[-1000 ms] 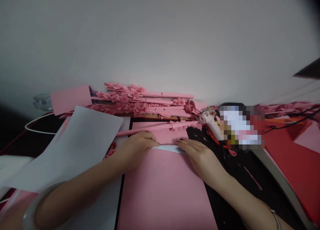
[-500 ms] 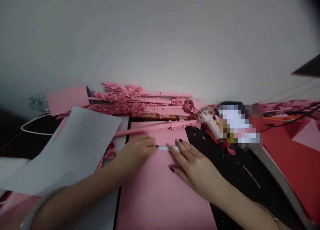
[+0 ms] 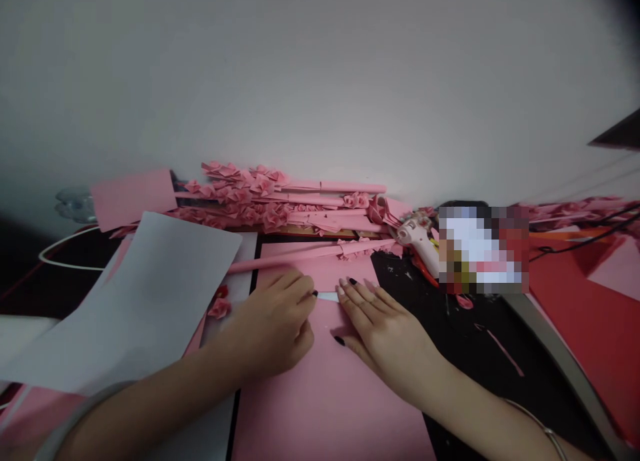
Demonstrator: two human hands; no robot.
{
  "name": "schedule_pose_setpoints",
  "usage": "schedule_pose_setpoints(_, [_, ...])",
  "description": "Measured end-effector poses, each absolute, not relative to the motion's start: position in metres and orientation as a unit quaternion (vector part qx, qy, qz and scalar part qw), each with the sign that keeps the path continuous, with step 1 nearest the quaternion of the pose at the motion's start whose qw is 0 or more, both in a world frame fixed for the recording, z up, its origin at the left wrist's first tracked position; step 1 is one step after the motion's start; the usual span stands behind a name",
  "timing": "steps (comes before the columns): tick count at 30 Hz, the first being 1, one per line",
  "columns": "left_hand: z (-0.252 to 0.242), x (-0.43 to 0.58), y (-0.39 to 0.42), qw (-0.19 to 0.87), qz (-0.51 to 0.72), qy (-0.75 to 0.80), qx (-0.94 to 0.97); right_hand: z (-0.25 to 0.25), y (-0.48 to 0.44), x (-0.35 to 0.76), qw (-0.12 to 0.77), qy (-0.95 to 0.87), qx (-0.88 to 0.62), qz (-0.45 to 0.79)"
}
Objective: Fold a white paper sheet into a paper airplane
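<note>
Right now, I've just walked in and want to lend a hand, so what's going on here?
A person has both bare hands on a large pink paper sheet. The left hand rests curled near its far edge, and the right hand lies flat beside it, with a small white paper strip showing just beyond the fingertips. A white paper sheet lies to the left. Pink paper flowers are heaped farther back, near a glue gun.

Left hand (image 3: 270,327) curled, knuckles up, fingers bunched and pointing right. Right hand (image 3: 385,337) lay flat, palm down, fingers (image 3: 357,291) slightly spread, dark nails aimed up-left. Fingertips of both just apart, not touching. Left forearm (image 3: 150,397) and right forearm (image 3: 475,414) came in from lower corners, angled toward each other
</note>
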State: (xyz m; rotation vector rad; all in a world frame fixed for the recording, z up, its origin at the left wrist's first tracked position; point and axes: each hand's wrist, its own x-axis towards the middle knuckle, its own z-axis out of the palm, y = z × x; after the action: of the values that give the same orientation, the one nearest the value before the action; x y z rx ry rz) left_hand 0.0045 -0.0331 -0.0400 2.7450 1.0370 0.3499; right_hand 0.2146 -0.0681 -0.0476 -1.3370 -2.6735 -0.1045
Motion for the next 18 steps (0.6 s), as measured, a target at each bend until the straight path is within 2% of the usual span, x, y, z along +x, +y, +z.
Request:
schedule_pose_setpoints(5, [-0.048,0.006,-0.033,0.082,0.167,0.331,0.925,-0.046,-0.064,0.216,0.087,-0.892,-0.444,-0.016])
schedule_pose_setpoints(11, [-0.061,0.003,-0.026,0.064,0.131,0.295,0.944,-0.051,-0.05,0.231,0.122,-0.896,-0.424,0.056])
schedule_pose_setpoints(18, [-0.068,-0.006,-0.013,0.121,0.181,0.275,0.936,-0.053,-0.04,0.246,0.175,-0.886,-0.404,0.147])
